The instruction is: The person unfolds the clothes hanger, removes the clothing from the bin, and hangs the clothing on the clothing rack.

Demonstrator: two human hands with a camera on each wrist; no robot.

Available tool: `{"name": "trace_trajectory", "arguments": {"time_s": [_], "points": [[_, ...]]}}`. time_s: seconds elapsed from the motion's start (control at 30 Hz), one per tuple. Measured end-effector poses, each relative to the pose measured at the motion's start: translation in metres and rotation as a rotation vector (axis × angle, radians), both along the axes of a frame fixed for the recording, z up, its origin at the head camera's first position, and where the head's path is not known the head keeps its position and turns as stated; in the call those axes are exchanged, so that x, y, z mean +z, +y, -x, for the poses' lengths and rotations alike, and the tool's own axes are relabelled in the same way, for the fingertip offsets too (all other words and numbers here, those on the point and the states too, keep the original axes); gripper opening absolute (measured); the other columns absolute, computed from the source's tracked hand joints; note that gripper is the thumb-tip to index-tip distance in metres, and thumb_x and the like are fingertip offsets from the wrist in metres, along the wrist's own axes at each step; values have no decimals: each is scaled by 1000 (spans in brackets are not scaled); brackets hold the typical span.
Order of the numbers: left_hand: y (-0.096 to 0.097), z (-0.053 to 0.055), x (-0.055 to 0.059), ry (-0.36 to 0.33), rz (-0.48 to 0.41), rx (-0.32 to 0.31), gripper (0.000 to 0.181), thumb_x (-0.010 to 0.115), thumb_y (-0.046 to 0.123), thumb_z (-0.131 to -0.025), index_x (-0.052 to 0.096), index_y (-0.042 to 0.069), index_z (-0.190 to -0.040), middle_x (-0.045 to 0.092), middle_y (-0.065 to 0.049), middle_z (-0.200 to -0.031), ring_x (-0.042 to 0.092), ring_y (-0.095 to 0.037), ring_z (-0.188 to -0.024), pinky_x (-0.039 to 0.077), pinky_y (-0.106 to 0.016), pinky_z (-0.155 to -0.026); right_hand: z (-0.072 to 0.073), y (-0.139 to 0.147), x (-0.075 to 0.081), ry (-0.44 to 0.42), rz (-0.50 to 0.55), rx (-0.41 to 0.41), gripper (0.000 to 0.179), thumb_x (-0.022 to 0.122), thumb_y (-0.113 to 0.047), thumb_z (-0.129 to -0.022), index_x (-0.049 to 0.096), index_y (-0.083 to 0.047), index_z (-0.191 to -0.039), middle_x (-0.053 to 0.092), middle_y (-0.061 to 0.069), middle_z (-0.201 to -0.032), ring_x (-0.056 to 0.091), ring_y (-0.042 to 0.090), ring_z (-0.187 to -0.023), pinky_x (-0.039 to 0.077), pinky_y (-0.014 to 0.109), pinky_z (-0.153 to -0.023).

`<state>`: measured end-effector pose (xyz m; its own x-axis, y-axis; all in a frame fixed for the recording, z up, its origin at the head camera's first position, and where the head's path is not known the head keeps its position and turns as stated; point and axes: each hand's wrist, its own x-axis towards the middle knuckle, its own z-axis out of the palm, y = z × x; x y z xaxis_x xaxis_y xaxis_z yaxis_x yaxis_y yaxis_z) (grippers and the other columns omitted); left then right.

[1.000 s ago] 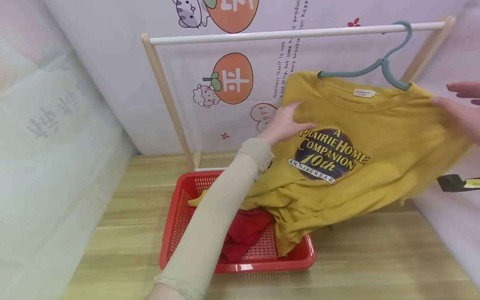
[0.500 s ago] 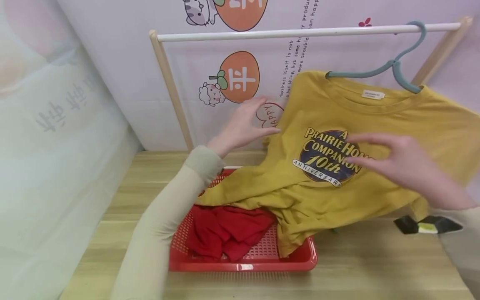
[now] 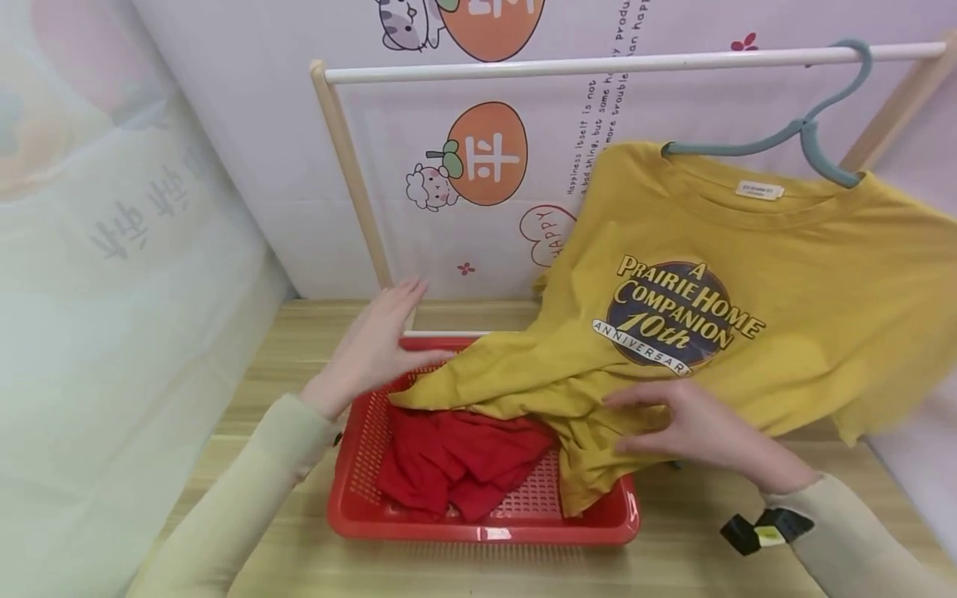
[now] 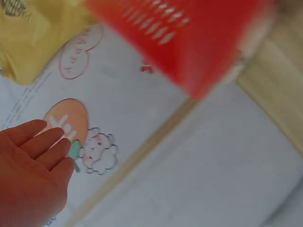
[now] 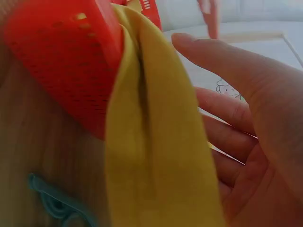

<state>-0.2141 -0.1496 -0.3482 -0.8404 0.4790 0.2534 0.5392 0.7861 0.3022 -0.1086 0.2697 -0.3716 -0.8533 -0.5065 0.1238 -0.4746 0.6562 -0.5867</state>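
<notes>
A yellow printed T-shirt [image 3: 755, 274] hangs on a teal hanger [image 3: 748, 148], whose hook rests over the white rail [image 3: 523, 69]. Its lower left part drapes into the red basket [image 3: 486, 531], over a crumpled red garment [image 3: 463, 465]. My left hand [image 3: 374, 349] is above the basket's left rear corner, holding nothing; straight fingers show in the left wrist view. In front of the shirt's bunched hem is my right hand [image 3: 691, 428], thumb and fingers spread apart. A yellow fold [image 5: 161, 132] passes beside that hand in the right wrist view; whether they touch, I cannot tell.
The rail spans two wooden posts [image 3: 351, 174] in front of a printed wall covering [image 3: 449, 249]. A pale sheet [image 3: 134, 332] closes off the left side. On the wood-grain surface [image 5: 61, 151] beside the basket lies a teal curved object [image 5: 57, 198].
My right hand has left the shirt's right shoulder and come down towards the hem. My left hand has gone from the shirt's left side down and left to the basket.
</notes>
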Motion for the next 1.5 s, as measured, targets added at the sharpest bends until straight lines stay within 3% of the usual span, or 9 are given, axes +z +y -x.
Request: {"name": "trace_trajectory", "arguments": {"time_s": [0.13,0.23,0.37,0.6,0.77,1.03,1.27,1.4,1.5], "points": [[-26,-25,-19,7,72,15,118,67,78,-79,22,7,-162,22,-12,-166,18,-32,-152,15,-48,-122,-4,1,-3,-1,2,17,57,90,-49,-71,76,-19,-118,69,-3,-127,66,15,-110,56,42,-92],[-42,-43,-30,23,138,23,125,58,87,-77,23,2,-161,22,-16,-166,18,-33,-152,15,-48,-122,-8,1,-3,38,-5,53,57,92,-49,-68,77,-20,-115,67,0,-131,65,19,-114,54,41,-94],[-54,-69,-44,12,202,48,130,53,93,-73,23,1,-160,19,-15,-167,16,-34,-153,15,-49,-122,-12,3,-4,65,-43,87,45,93,-44,-69,79,-29,-109,64,-1,-136,62,25,-120,49,43,-99],[-65,-113,-63,-10,203,55,139,66,90,-66,22,-1,-160,18,-17,-167,12,-32,-153,13,-44,-123,-11,7,-7,3,-13,63,16,86,-36,-82,80,-34,-96,66,3,-134,64,29,-118,52,41,-97],[-70,-136,-70,-23,197,62,146,62,95,-61,19,-3,-160,17,-18,-167,11,-32,-154,11,-41,-123,-9,12,-5,29,49,29,11,86,-27,-83,81,-32,-92,73,-2,-117,69,19,-106,56,32,-88],[-71,-144,-77,-79,201,83,146,55,98,-63,12,-2,-161,10,-18,-168,6,-31,-154,15,-45,-122,7,23,15,137,123,13,22,87,-6,-81,80,-24,-91,72,-15,-87,67,8,-75,55,21,-66],[-72,-143,-78,-52,209,60,145,55,97,-64,13,-2,-161,12,-17,-168,9,-32,-154,12,-42,-123,31,49,47,187,21,-237,16,85,-9,-84,81,-23,-91,75,-10,-86,67,4,-76,52,16,-63],[-72,-144,-77,-52,212,51,143,55,97,-66,15,-3,-161,13,-17,-168,9,-32,-154,13,-43,-123,45,66,58,190,74,-347,15,81,-1,-86,81,-13,-94,76,-3,-88,66,-2,-77,49,10,-64],[-72,-144,-77,-58,213,55,142,54,96,-66,16,-2,-161,14,-16,-168,9,-31,-154,14,-43,-123,52,78,66,203,112,-401,12,79,0,-87,80,-6,-97,75,-10,-88,65,-6,-76,49,10,-62]]}}
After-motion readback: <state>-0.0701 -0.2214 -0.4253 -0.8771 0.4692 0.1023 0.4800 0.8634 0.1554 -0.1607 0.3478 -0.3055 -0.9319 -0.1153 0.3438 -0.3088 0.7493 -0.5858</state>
